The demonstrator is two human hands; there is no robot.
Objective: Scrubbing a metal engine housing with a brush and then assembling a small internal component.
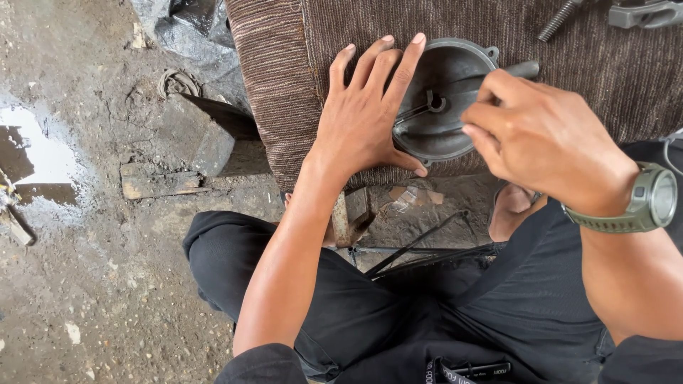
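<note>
A round grey metal cover (448, 107) with small mounting ears lies hollow side up on a brown striped fabric pad (284, 85). My left hand (363, 117) rests flat on the pad with fingers spread, its thumb and fingers pressed against the cover's left rim. My right hand (533, 128) hovers over the cover's right side, fingers curled around a dark metal tool (523, 69) whose tip sticks out beyond the cover. The tool's working end is hidden by my hand. A green wristwatch (644, 203) sits on my right wrist.
A threaded bolt (558, 20) and a grey metal part (644, 13) lie at the pad's far edge. Left of the pad are a concrete block (199, 135), a wooden scrap (153, 181), a puddle (35, 153) and dirty ground. Black cables (420, 245) run near my knees.
</note>
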